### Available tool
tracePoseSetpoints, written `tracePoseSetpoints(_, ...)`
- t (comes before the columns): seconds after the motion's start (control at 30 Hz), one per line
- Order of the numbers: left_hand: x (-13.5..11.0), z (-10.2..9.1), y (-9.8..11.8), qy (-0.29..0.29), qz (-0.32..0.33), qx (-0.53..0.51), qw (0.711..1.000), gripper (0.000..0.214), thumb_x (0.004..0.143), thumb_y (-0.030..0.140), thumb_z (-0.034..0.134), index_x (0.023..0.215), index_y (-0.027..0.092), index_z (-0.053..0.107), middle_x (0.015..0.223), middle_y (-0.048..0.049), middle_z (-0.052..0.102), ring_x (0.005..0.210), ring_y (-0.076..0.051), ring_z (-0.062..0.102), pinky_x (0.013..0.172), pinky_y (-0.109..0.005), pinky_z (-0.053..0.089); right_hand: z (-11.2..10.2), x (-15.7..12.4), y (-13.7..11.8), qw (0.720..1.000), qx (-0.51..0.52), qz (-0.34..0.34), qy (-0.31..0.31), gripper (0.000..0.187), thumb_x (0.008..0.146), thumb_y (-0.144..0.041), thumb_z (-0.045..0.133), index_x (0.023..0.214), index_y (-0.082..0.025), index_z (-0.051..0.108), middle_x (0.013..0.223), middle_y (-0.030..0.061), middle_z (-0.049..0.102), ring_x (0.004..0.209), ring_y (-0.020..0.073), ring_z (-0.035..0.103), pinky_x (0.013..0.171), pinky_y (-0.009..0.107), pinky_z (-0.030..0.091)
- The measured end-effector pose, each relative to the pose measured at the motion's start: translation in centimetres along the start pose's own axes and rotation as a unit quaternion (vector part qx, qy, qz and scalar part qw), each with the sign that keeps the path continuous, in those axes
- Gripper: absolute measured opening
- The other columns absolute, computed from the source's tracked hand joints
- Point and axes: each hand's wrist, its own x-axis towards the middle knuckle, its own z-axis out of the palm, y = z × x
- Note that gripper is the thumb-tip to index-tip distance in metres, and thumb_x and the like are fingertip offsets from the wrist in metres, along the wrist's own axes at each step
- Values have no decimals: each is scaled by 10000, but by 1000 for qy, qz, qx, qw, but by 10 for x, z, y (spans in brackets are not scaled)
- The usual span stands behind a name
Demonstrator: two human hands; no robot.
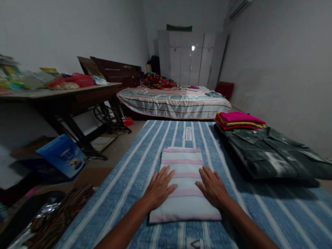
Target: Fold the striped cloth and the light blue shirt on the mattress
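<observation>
L hand (161,185) and R hand (213,185), spread flat w/ nothing gripped, rest on opp. sides of a folded pink-striped cloth (185,185), prob. to keep it smooth, atop a blue striped sheet (121,188); folded clothes (267,148) sit apart, at R.

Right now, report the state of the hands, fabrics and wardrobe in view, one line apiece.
Pink-striped cloth: folded, lying flat
Left hand: open, palm down on it
Right hand: open, palm down on it
Blue striped sheet: spread out
Bright clothes: folded, stacked
Dark green garment: laid flat
Floral fabric: bunched up
Wardrobe: doors appear shut
</observation>
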Motion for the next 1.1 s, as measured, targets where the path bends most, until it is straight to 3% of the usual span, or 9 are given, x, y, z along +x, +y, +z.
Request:
tracePoseSetpoints(0.33,-12,0,0,-18,-20,-13,1000,630,945,555,246,1465,203,302,1559,-105,153,1437,-270,135,1134,-523,153,-9,-22,1,1000,14,7,-2,557,967,-447,356,1426,-133,375,1505,133,286,1396,275,219,1105,501,222)
tracePoseSetpoints(0.53,-19,9,-5,-3,21,-17,1000,639,927,567,318,1453,205,330,1551,-107,196,1425,-285,183,1134,-518,182,-13,-39,2,999,29,-27,-26,514,962,-396,376,1401,-131,412,1494,128,313,1381,264,262,1100,488,243)
tracePoseSetpoints(0.67,-26,4,-10,46,8,-43,998,619,916,521,379,1388,125,430,1488,-149,353,1377,-255,320,1124,-426,285,-16,-48,4,998,42,-34,14,449,948,-393,399,1300,-142,523,1423,145,428,1324,280,365,1060,472,327)
tracePoseSetpoints(0.83,-64,-3,8,100,50,-50,992,540,893,430,474,1312,90,497,1416,-185,452,1327,-262,405,1092,-434,356,-16,-69,-24,988,39,-129,78,463,909,-338,484,1336,-159,489,1441,137,405,1353,284,318,1083,488,300)
tracePoseSetpoints(0.93,-90,4,21,114,106,-15,988,482,857,281,540,1313,134,487,1437,-156,434,1349,-267,369,1092,-473,351,-11,-80,-41,979,24,-188,76,499,864,-225,518,1358,-180,467,1463,125,374,1364,285,297,1093,493,284)
tracePoseSetpoints(1.1,-104,24,22,178,105,51,977,432,844,124,446,1270,86,511,1332,-182,540,1274,-269,466,1051,-468,401,-2,-88,-40,973,-42,-208,91,581,826,8,362,1380,-149,442,1452,147,383,1351,287,321,1073,470,323)
